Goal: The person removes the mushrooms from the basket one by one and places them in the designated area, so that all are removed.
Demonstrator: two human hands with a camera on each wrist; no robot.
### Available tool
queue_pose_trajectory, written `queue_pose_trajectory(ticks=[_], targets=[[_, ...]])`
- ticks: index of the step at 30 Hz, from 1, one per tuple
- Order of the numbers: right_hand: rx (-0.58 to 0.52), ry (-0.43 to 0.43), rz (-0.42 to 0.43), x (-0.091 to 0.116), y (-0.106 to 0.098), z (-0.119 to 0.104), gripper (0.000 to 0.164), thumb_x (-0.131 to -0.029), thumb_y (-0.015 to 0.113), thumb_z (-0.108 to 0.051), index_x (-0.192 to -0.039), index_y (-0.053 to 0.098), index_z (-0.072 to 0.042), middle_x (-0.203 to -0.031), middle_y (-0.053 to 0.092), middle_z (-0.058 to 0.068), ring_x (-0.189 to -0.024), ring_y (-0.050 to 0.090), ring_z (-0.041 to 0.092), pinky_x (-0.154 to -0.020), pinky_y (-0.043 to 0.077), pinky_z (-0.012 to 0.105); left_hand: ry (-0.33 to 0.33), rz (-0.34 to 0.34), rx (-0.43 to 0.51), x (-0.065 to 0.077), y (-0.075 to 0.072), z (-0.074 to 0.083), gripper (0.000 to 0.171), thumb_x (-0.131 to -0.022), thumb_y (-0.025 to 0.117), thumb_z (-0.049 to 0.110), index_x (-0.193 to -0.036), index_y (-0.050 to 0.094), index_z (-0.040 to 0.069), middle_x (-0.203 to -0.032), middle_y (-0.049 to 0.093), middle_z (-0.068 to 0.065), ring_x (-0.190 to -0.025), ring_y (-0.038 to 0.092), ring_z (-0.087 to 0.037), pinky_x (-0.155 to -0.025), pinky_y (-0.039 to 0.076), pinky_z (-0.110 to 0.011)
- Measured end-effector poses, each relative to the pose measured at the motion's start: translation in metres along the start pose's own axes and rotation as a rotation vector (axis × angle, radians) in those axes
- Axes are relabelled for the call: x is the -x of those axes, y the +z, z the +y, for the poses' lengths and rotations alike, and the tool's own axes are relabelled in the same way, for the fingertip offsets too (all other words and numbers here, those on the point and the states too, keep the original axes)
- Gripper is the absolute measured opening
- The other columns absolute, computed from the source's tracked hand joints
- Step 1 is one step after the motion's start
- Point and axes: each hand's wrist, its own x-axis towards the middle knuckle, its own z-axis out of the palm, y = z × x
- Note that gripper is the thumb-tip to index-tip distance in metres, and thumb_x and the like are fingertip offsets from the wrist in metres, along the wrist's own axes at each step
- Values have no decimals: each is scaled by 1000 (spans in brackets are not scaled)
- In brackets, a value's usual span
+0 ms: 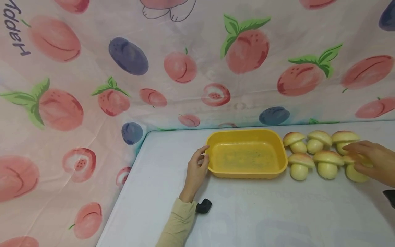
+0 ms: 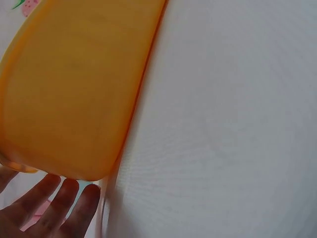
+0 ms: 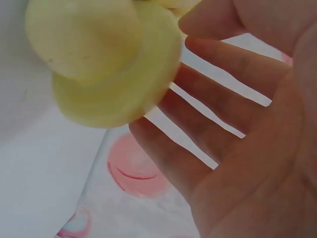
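A yellow rectangular plastic basin [image 1: 247,175] stands on the white table, with nothing lying in it. At its left end my left hand [image 1: 196,171] touches the wall with extended fingers [image 2: 81,210]. To the right of the basin, several toy mushrooms [image 1: 327,164] with pale stems and reddish-topped caps form two rows. My right hand [image 1: 376,163] is at the right end of these rows, partly covering the front right mushroom [image 1: 356,175]. In the right wrist view, its spread, fairly straight fingers meet the cap edge of a mushroom [image 3: 84,39].
Behind the table [image 1: 247,212] hangs a fruit-printed cloth [image 1: 197,41], which also runs along the left side. A black device [image 1: 203,206] is on the left wrist, and another [image 1: 390,197] shows by the right wrist.
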Motion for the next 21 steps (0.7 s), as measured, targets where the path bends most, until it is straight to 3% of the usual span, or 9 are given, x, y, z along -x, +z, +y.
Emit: queue_pose_trajectory(ticks=[5,8,11,14,16,18,20,21], targets=[[-7,5,16,-6,-5,-11,54,-65,79,12,-115,58,6,-109,58,32,-96,57,46,-82,45,42,3,6,-22,-1,-1,3,36,-103,53,9,-138,55,3,-139,56,-16,-113,60,-34,-91,53,-45],[-34,-16,66,-8,-9,-17,55,-70,78,11,-119,56,4,-112,57,30,-98,55,44,-93,38,17,33,21,-33,-2,-3,3,36,-103,55,13,-138,56,5,-137,58,-14,-115,60,-30,-91,53,-45],[-62,-53,119,-11,-13,-24,50,-78,76,8,-123,53,4,-115,55,30,-100,52,43,-92,12,-4,60,34,-44,-2,-6,4,36,-103,56,20,-137,57,8,-135,60,-11,-117,60,-24,-93,53,-41],[-77,-71,143,-14,-19,-34,51,-81,75,7,-127,51,4,-118,54,30,-104,49,41,-97,1,-3,72,42,-60,-2,-8,9,37,-102,57,24,-137,58,11,-133,60,-8,-118,58,-22,-94,54,-39],[-86,-72,145,-16,-22,-41,57,-79,76,9,-129,50,4,-120,53,30,-106,48,42,-106,6,2,82,43,-78,-1,-10,13,36,-102,57,24,-136,58,11,-133,60,-7,-119,58,-21,-94,53,-38],[-90,-48,139,-18,-26,-49,60,-76,77,9,-130,50,3,-121,53,28,-109,47,42,-108,6,4,95,42,-110,-1,-12,17,36,-102,57,23,-136,58,12,-133,60,-5,-119,57,-22,-95,53,-37],[-102,-30,129,-19,-29,-57,59,-78,77,7,-131,50,4,-123,52,29,-111,46,44,-116,10,15,116,41,-148,0,-14,21,36,-102,57,21,-136,58,12,-133,60,-4,-120,57,-22,-97,52,-37],[-110,-25,129,-20,-30,-61,57,-80,76,5,-131,50,4,-124,51,29,-112,45,45,-120,17,27,127,42,-169,0,-15,24,36,-102,58,21,-136,58,13,-133,60,-4,-120,57,-22,-98,51,-38]])
